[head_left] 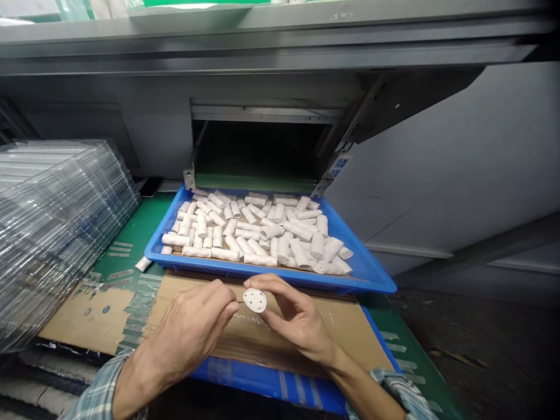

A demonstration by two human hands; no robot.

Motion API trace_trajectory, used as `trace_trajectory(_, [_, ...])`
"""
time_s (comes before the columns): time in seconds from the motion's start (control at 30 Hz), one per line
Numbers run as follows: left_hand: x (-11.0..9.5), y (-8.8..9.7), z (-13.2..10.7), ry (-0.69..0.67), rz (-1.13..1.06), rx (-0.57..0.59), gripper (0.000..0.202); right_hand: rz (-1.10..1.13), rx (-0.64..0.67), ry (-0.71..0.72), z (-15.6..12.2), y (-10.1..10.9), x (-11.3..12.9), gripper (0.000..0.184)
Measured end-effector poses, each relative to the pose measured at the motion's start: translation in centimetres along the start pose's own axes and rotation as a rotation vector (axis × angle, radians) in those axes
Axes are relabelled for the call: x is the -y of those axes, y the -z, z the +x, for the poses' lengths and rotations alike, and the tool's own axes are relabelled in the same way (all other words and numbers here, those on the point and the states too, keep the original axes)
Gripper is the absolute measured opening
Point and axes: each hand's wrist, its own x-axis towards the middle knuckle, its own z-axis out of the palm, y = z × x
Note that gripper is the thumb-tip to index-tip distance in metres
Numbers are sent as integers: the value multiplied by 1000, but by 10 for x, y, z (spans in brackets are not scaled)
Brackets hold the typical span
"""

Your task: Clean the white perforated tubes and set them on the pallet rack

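Between the thumb and fingers of my right hand (295, 318) is a white tube (254, 300), its round end with several small holes turned toward me. My left hand (192, 321) is closed in a pinch on a thin, dark, pin-like tool (240, 301). The tool's tip reaches the tube's left edge; whether it touches cannot be made out. Most of the tool is hidden by the fingers. Just beyond both hands, a blue tray (363, 268) holds a heap of similar white tubes (258, 227).
Brown cardboard (262, 344) covers the work surface under my hands. Stacked clear plastic trays (56, 221) stand at left. One loose tube (143, 264) lies beside the blue tray. Behind is a machine opening (258, 151), with a power socket (339, 165) at its right.
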Motion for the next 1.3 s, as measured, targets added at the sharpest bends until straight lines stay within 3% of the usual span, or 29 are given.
trace_trajectory(0.13, [0, -4, -3, 32, 34, -43, 35, -36, -4, 22, -2, -1, -1, 32])
trace_trajectory(0.4, [-7, -4, -2, 63, 245, 37, 42, -74, 53, 18, -1, -1, 2, 34])
trace_trajectory(0.83, [-7, -5, -3, 56, 286, 21, 55, -96, 49, 51, -2, -1, 3, 36])
trace_trajectory(1.0, [-8, -5, -4, 36, 195, 25, 47, -94, 48, 53, -4, -2, 0, 36])
trace_trajectory(1.13, [-10, -10, -5, 102, -85, -92, 25, -52, 39, 29, -5, -3, -1, 35])
trace_trajectory(1.3, [-7, -12, -7, 87, -339, -49, 32, 133, 78, -137, -7, -3, -2, 30])
